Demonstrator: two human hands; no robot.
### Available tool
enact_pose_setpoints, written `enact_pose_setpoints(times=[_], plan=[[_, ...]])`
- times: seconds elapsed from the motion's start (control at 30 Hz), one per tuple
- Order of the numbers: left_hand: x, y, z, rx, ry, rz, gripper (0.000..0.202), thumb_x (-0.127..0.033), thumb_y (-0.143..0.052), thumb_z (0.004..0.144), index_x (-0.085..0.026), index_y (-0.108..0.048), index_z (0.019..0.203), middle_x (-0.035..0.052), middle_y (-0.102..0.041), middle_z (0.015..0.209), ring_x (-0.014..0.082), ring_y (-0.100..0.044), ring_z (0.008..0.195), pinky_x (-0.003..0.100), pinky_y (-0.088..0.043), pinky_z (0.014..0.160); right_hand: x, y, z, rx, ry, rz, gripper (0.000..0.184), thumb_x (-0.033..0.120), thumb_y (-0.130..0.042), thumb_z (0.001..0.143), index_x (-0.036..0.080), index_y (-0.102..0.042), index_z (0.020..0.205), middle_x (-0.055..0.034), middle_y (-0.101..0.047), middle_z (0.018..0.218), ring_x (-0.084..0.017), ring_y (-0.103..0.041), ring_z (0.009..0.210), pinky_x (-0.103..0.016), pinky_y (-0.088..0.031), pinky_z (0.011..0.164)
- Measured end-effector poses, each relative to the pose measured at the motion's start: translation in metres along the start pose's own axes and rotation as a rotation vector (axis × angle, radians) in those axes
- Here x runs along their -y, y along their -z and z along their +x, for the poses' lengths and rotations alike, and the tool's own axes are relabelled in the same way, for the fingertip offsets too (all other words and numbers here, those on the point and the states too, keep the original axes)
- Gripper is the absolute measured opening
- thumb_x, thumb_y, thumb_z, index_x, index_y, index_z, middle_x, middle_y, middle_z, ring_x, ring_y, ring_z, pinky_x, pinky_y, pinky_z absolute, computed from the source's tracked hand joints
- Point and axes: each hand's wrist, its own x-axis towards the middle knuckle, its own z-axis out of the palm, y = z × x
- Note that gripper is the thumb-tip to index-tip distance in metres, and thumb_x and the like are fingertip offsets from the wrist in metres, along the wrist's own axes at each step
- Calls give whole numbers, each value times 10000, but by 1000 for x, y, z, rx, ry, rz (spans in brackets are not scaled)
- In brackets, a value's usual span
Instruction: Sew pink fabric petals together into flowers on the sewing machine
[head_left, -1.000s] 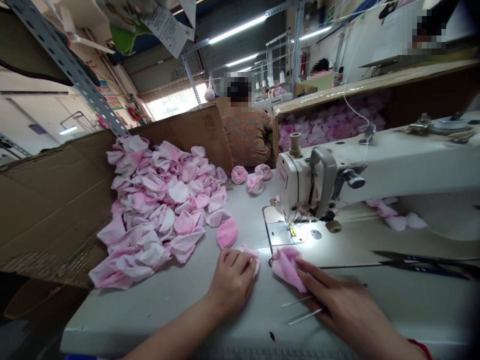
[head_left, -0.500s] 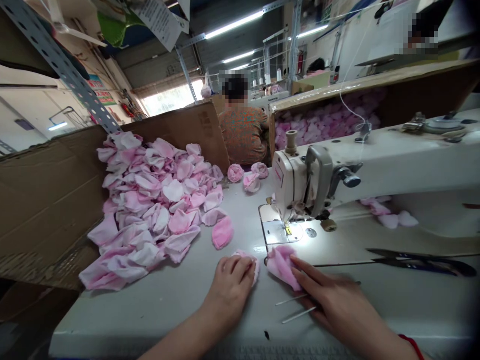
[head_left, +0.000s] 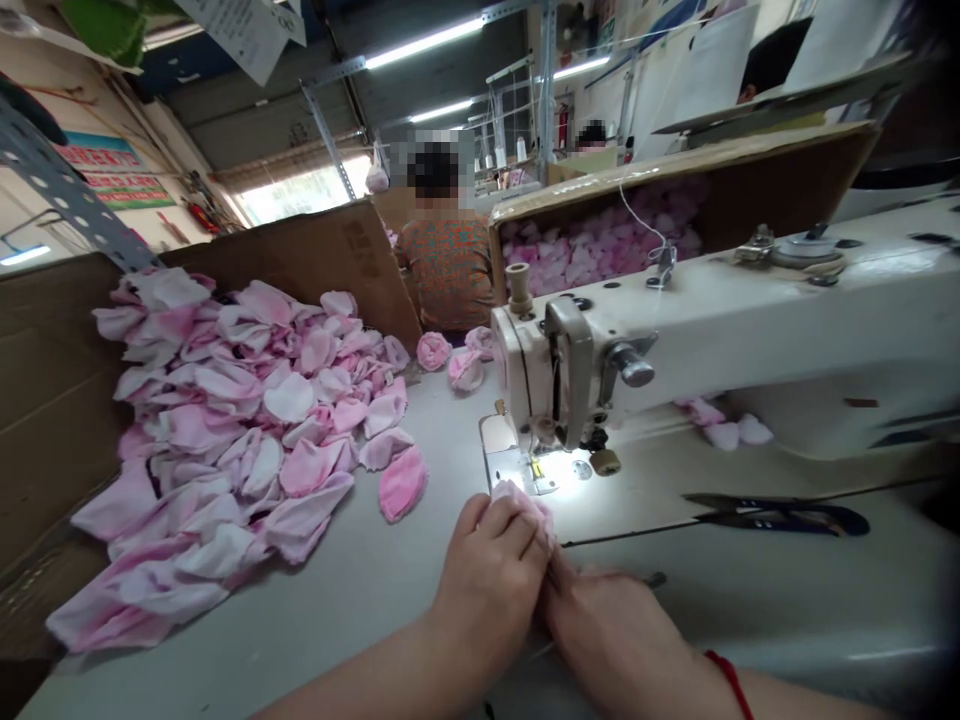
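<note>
My left hand point(head_left: 495, 565) is closed over a pale pink fabric piece point(head_left: 523, 500), just in front of the sewing machine's lit needle plate. My right hand point(head_left: 611, 630) meets it from the right, its fingers closed at the same cloth and mostly hidden behind the left hand. Only the top of the fabric shows above my knuckles. The metal prongs seen earlier under my right hand are now almost wholly covered. The sewing machine point(head_left: 540, 390) stands just beyond both hands, its presser foot point(head_left: 536, 467) under the lamp.
A large heap of pink and white fabric petals point(head_left: 247, 420) covers the left of the table, with one brighter petal point(head_left: 403, 484) at its edge. Rolled pink pieces point(head_left: 465, 370) lie behind. Thread snips point(head_left: 780, 515) rest at right. Cardboard boxes point(head_left: 300, 270) and a seated person point(head_left: 450, 260) are beyond.
My two hands have come together, the right moving left with its pink piece against the cloth in the left. The view has swung right, so the surroundings sit farther left.
</note>
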Motion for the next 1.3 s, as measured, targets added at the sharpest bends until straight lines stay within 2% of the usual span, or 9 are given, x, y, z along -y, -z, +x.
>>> enact_pose_setpoints(times=[0.07,0.13,0.3,0.43,0.57,0.7,1.03,1.17,1.3], plan=[[4,-15,4,32,-3,41,212,-199,-332,896,-200,-544,899,-13,-608,879,164,-501,878,344,-333,837,-8,-1,-1,-50,54,-15,414,71,-470,640,81,-522,1051,-156,-624,944,-153,-538,417,-275,-309,336],[13,-21,6,63,-15,71,190,-199,-347,897,-207,-537,904,-20,-608,881,167,-505,881,361,-315,855,-23,0,0,-75,148,14,425,140,-483,674,99,-478,1097,-154,-574,1078,-139,-539,439,-281,-309,355],[32,-20,18,145,-66,92,96,-207,-445,869,-214,-527,919,-44,-615,860,144,-518,856,356,-339,817,-60,3,18,-48,317,132,162,149,-412,792,182,-514,914,-20,-619,877,-136,-535,540,-281,-292,427],[34,-26,19,33,-114,76,139,-184,-401,886,-178,-521,956,-26,-613,932,138,-508,910,363,-320,867,-68,-2,25,-111,394,211,159,154,-343,849,177,-499,855,-12,-580,801,-126,-499,573,-292,-287,471],[33,-29,15,-24,-113,55,227,-170,-317,912,-162,-539,955,3,-617,953,143,-519,901,366,-331,857,-69,-5,20,-149,304,280,158,213,-348,864,167,-489,919,-29,-553,848,-120,-490,605,-287,-282,491],[29,-28,16,-12,-136,75,291,-168,-259,925,-159,-542,994,3,-621,960,150,-534,888,366,-351,837,-71,-4,18,9,213,358,107,251,-403,839,199,-490,871,18,-535,695,-123,-480,563,-292,-244,472],[25,-34,16,9,-91,94,367,-169,-216,928,-180,-582,958,-14,-613,1018,149,-503,980,343,-296,941,-74,-4,17,98,181,422,230,214,-459,791,230,-467,1021,48,-578,718,-134,-515,569,-299,-242,471],[27,-31,20,5,-114,99,346,-179,-241,923,-162,-585,960,-23,-623,1005,159,-500,983,393,-191,1021,-73,3,16,156,144,427,259,196,-489,748,235,-498,1004,40,-585,703,-148,-532,559,-298,-240,454],[30,-29,18,69,-162,95,337,-167,-247,909,-151,-571,999,-4,-610,1045,151,-495,1016,390,-208,1043,-93,16,15,216,131,560,239,268,-537,730,290,-530,967,47,-607,783,-150,-562,654,-264,-315,527]])
